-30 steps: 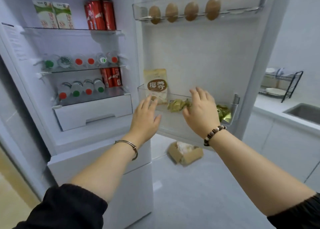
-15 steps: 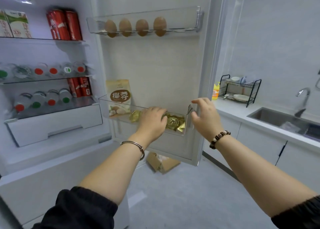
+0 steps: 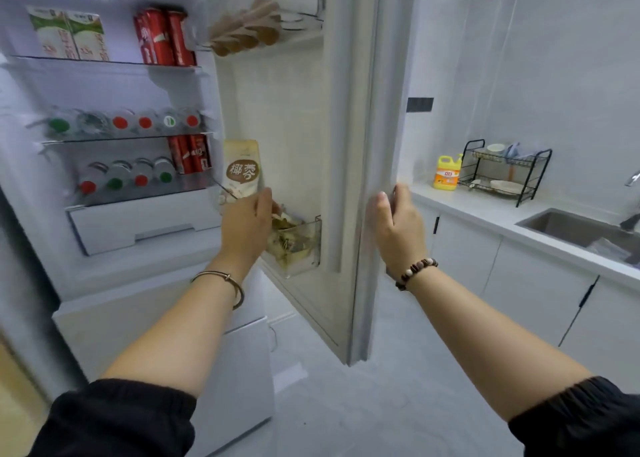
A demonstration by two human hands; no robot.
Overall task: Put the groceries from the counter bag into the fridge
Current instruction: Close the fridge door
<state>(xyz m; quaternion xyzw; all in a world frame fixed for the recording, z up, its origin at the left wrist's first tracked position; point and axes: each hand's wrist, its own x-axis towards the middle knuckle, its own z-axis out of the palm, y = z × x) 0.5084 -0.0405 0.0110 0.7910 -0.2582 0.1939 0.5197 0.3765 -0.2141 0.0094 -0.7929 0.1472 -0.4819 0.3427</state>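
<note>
Fridge door (image 3: 277,110) standing upright, edge-on just ahead; right hand (image 3: 398,228) curling round its outer edge, nearer; left hand (image 3: 246,228) hovering over packets (image 3: 289,245) in door bin (image 3: 308,259), grip not showing.

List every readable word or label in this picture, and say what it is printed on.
"椰蓉": brown oval on the cream pouch in the fridge door.
Milk cartons: green print, too blurred to read.
Red cans: white script, too blurred.
Yellow detergent bottle: label too small to read.
</note>
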